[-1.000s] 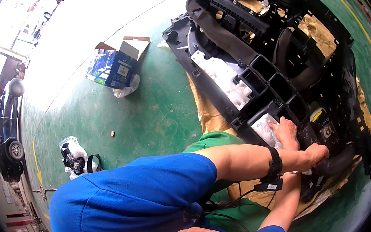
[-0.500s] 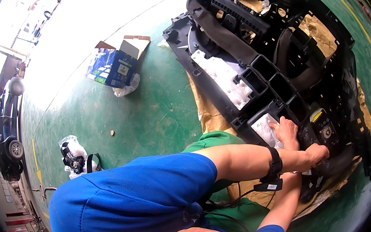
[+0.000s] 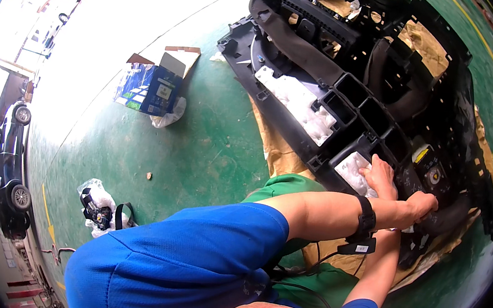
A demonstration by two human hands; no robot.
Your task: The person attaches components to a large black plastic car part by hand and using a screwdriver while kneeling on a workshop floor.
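Note:
A large black car dashboard assembly (image 3: 386,119) lies on brown paper in front of me, its ducts and open frames facing up. My forearms cross. The left hand (image 3: 420,207), on the right side, is closed low on the assembly beside a dark round-ended duct; whatever it grips is hidden. Against the edge of a small white quilted pad (image 3: 352,170) set in the black frame rests my right hand (image 3: 382,178), fingers bent and closed; I cannot make out what lies between them. A longer white pad (image 3: 299,102) sits further left. A black box-shaped part with a yellow label (image 3: 423,157) is near both hands.
Brown paper (image 3: 275,145) spreads under the assembly. On the green floor stand an opened blue carton (image 3: 150,90) and a clear bag with black straps (image 3: 103,210). A black cable hangs from the band on my left wrist (image 3: 365,218). Cars are parked far left.
The right hand has shifted very slightly at the small white pad, whose quilting shows more plainly now. My left hand stays almost in place.

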